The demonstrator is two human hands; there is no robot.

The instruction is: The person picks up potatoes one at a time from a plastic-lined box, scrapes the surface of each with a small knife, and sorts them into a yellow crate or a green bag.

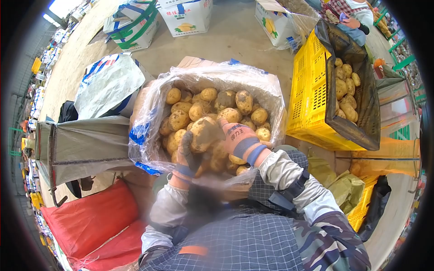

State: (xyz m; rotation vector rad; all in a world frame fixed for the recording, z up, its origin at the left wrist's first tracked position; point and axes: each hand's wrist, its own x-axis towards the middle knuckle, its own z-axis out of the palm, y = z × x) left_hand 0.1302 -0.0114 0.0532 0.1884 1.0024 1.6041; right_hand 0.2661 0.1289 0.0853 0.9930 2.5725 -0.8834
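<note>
A large, soil-marked potato (204, 134) sits between my two gloved hands, above a cardboard box (264, 80) of potatoes. My left hand (184, 156) curls around its left side, the dark palm facing inward. On the other side, my right hand (242, 138), in an orange-pink glove with printed characters, has its fingers closed against the potato's right edge. Some right fingertips are hidden, and the potatoes just below are blurred. Clear plastic film (156, 97) lines the box and folds over its rim. Many potatoes (179, 119) fill it.
A yellow crate (309, 86) with a dark liner and potatoes stands at right. Printed cartons (185, 20) stand at the back. A grey fabric-sided frame (90, 147) and red cloth (90, 217) lie left. Another person (357, 18) is at upper right.
</note>
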